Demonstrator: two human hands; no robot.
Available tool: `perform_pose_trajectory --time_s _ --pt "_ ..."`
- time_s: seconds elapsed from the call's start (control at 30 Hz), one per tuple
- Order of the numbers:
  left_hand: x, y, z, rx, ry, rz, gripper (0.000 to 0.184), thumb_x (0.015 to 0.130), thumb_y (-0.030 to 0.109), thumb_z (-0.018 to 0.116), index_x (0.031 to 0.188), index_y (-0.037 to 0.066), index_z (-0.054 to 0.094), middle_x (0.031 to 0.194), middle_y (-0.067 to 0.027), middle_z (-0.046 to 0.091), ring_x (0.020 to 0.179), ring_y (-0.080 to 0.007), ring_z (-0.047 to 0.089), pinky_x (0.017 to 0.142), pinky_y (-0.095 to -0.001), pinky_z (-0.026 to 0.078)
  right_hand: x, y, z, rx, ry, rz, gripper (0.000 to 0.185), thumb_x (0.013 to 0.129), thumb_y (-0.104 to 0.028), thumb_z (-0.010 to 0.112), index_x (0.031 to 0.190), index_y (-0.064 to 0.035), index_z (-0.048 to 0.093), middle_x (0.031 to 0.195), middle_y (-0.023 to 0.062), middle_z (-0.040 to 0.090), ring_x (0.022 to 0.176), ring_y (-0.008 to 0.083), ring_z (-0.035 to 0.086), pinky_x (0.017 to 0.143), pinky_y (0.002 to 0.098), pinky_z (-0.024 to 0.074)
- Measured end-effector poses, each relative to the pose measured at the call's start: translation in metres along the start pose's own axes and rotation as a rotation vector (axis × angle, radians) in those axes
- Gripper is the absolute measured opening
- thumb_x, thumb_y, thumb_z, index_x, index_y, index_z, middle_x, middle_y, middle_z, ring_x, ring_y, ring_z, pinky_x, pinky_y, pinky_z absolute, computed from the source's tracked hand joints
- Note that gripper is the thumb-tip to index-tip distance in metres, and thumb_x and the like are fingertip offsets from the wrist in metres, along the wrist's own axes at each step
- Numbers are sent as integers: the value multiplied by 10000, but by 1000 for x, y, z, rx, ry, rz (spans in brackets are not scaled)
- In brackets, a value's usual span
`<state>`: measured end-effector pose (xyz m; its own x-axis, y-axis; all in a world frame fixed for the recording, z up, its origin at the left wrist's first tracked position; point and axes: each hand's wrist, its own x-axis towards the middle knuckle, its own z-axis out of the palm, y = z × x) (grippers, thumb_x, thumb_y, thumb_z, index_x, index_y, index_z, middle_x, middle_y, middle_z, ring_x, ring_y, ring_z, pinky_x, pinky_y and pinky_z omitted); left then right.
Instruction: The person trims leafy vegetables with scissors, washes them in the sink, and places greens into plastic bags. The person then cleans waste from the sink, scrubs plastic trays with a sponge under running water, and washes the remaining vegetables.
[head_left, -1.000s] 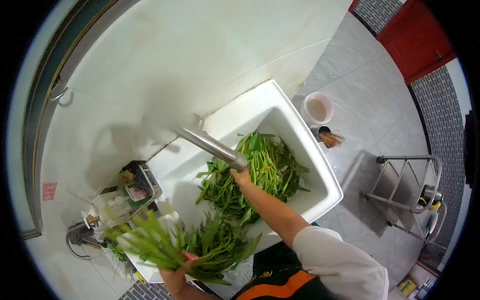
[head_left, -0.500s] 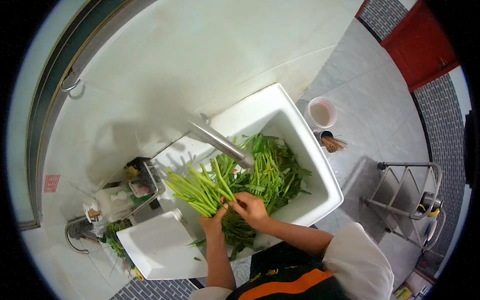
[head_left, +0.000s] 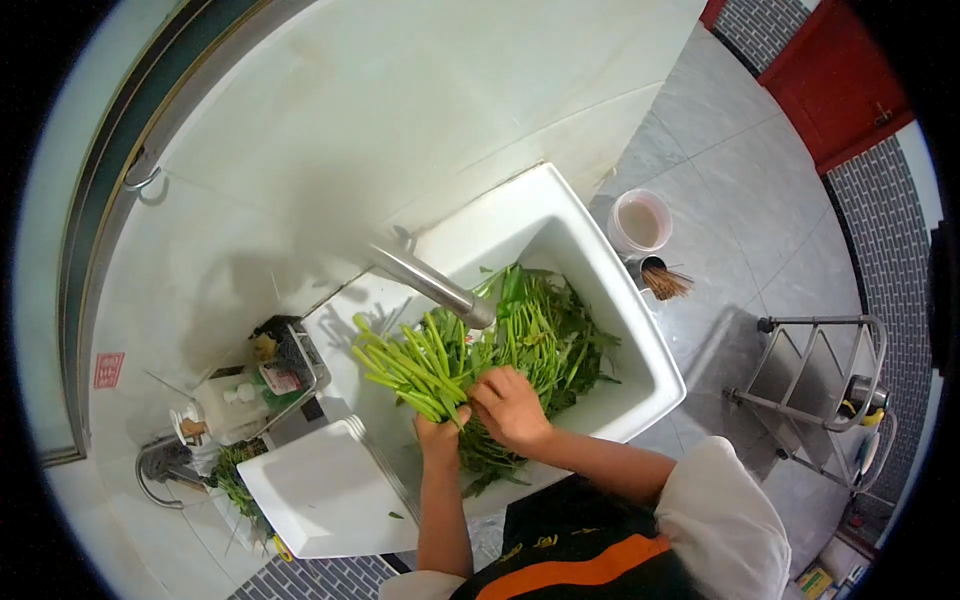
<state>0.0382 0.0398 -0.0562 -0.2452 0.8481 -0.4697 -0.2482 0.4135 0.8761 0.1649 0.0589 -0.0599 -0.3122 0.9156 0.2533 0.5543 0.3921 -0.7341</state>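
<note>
My left hand [head_left: 438, 440] is closed round the lower end of a bunch of leafy greens [head_left: 405, 368], its thick pale-green stems fanning out towards the upper left. Close beside it, my right hand [head_left: 512, 410] has its fingers curled together against the leafy side of the same bunch; the fingertips are partly hidden. More loose leafy greens [head_left: 545, 345] lie in the white sink [head_left: 640, 395] below and beyond my hands. The metal faucet [head_left: 440, 285] reaches over the sink just above the bunch.
A white washboard ledge [head_left: 310, 490] adjoins the sink on the left. Farther left are a wire rack [head_left: 300, 355] and a white jug [head_left: 225, 405]. Right of the sink stand a pink-white bucket [head_left: 640, 222], a holder of thin sticks [head_left: 660, 278] and a metal trolley [head_left: 810, 390].
The bunch has shifted slightly right and its stems have turned a little. My right hand has moved a little up and right, away from the left thumb.
</note>
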Motion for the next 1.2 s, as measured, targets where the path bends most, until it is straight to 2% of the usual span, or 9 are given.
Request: perform_pose_trajectory --time_s 0.13,0.17,0.33,0.4,0.53,0.7,0.77,1.0,1.2 --pt "11 -9 -12 15 -121 118 402 596 -20 645 976 -1 514 930 -48 538 823 -157 518 702 -258 422 24 6 -10 303 80 -59 358 636 -1 566 983 -46 491 889 121 478 771 294 486 658 369 400" --pt "10 -7 -12 30 -119 90 401 596 -18 652 973 -2 516 915 -48 543 814 -154 520 694 -250 424 27 3 -14 461 -57 37 385 657 -5 557 1030 -49 472 886 117 495 726 288 516 614 354 428" --pt "3 3 -21 79 -90 -60 394 595 -2 678 957 -3 521 873 -50 559 780 -145 532 665 -247 432 43 22 -3 390 -166 -92 301 681 7 540 975 -56 526 728 115 534 576 237 535 535 332 440" --pt "1 0 -28 157 -44 -75 349 603 20 689 915 -2 534 820 -58 577 732 -149 541 629 -250 435 58 35 -1 312 -24 -138 241 702 1 527 934 -55 558 693 122 534 546 219 528 534 316 438" --pt "-10 8 -29 144 44 -170 321 611 26 688 892 1 534 775 -66 588 680 -155 543 600 -255 433 99 52 -22 248 345 203 188 736 -17 505 919 -16 548 739 137 544 609 245 546 542 309 448" --pt "-6 9 -34 161 70 -144 311 618 23 683 890 1 533 775 -76 588 680 -156 541 601 -258 431 63 40 5 238 -12 236 142 725 -80 553 843 -8 518 811 121 514 619 265 539 586 327 450" --pt "-6 9 -28 128 102 -81 289 634 26 670 888 1 535 797 -76 585 699 -156 540 611 -267 431 45 27 11 419 21 -57 188 709 -95 571 873 -32 503 812 109 494 660 265 525 604 335 440" --pt "12 -21 -33 451 225 164 234 698 67 616 909 8 535 856 -43 566 766 -142 531 656 -276 426 34 -16 20 156 -113 -157 304 614 -62 594 909 -91 528 824 69 456 765 249 477 629 344 410" --pt "5 -6 -25 355 190 80 323 622 50 678 908 0 536 852 -54 572 748 -134 536 647 -268 426 55 12 30 13 -99 -319 200 611 -55 578 793 -88 501 766 78 458 703 244 491 565 348 402"
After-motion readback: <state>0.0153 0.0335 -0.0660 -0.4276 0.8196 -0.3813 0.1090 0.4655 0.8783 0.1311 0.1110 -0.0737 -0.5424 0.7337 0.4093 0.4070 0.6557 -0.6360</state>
